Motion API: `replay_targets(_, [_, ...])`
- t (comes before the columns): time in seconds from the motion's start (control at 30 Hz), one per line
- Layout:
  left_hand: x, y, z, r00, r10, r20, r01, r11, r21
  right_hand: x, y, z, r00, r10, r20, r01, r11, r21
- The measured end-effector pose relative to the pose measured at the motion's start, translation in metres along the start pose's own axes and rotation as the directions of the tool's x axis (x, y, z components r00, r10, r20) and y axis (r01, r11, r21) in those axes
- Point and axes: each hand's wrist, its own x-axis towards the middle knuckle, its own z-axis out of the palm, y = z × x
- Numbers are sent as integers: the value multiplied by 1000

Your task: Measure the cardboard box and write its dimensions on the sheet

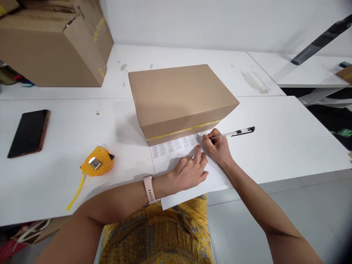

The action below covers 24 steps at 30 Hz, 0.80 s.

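Observation:
In my right hand (218, 148) is a pen (233, 132) with a clear barrel and black cap, its tip down on a white sheet of paper (170, 164). Several columns of small handwriting fill the sheet's upper part; I cannot read them. My left hand (189, 170) lies flat on the paper with fingers spread, the index finger pointing near the pen tip. Just beyond both hands stands a closed cardboard box (181, 95) with yellow tape along its lower front, covering the paper's top edge. The paper's lower edge hangs past the table edge.
An orange tape measure (98, 161) with a bit of yellow blade out lies left of the paper. Farther left is a dark phone (29, 132). Large cardboard boxes (49, 47) stand at the back left of the white table (275, 143). A dark post (319, 42) rises at the back right.

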Motion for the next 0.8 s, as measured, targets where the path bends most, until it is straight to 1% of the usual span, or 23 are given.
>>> replay_targets(0.2, [0,0,1,1000,0,14,0,1000,-18,0,2,0,1000,9,-2,-9,1000,3])
replay_targets(0.37, [0,0,3,1000,-4,6,4,1000,-27,0,5,0,1000,0,-7,0,1000,12])
replay_targets(0.6, [1,-2,-1,999,9,50,-7,999,-48,0,5,-1,1000,-1,-11,1,1000,-5])
replay_targets(0.8, [1,-2,0,999,9,38,-7,999,-46,0,2,-1,1000,9,-15,-9,1000,5])
